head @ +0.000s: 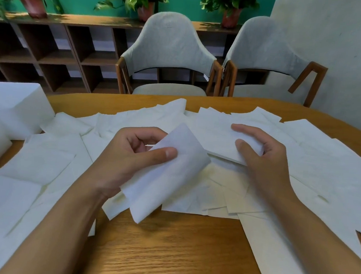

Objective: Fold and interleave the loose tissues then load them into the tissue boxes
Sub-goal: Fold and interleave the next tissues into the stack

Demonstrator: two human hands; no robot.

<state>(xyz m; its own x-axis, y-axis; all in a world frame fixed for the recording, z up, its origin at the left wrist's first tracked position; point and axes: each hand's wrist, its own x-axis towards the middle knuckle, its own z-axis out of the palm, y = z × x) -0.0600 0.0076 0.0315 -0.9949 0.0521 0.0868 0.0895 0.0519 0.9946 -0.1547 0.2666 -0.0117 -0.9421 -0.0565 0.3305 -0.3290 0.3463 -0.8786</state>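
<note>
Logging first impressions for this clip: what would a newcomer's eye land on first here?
The two hands at the centre draw the eye. The left hand pinches a folded tissue, and beside it the right hand grips a thin stack. Loose tissues blanket much of the wooden table, with white tissue boxes at the far left.
</note>
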